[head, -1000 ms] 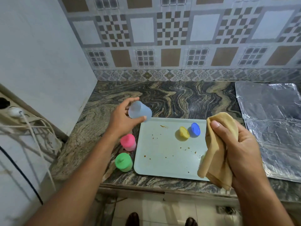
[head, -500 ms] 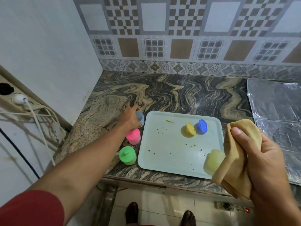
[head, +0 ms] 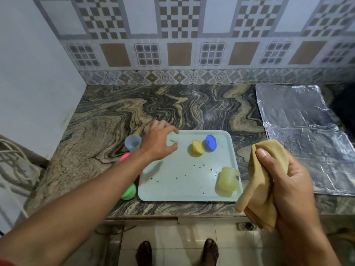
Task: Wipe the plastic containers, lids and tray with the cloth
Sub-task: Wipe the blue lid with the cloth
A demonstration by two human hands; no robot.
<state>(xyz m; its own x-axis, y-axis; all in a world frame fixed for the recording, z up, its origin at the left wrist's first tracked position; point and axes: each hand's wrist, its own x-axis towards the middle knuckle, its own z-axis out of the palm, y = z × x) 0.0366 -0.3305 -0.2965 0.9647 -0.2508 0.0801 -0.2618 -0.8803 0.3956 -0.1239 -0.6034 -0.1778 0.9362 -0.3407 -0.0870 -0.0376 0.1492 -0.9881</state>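
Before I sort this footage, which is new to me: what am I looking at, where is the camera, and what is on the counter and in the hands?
There is no machine here: a person works with two bare hands, and the camera sits on their head, looking forward and down, so you see their arms and even their feet.

On the stone counter lies a pale tray flecked with crumbs. On it are a yellow lid, a blue lid and a yellow container. Left of the tray stand a clear blue container, a pink one and a green one, the last two partly hidden by the arm. Foil covers the counter on the right.

The right hand grips a tan cloth. The left hand reaches over the tray's far left corner, fingers loose, holding nothing.
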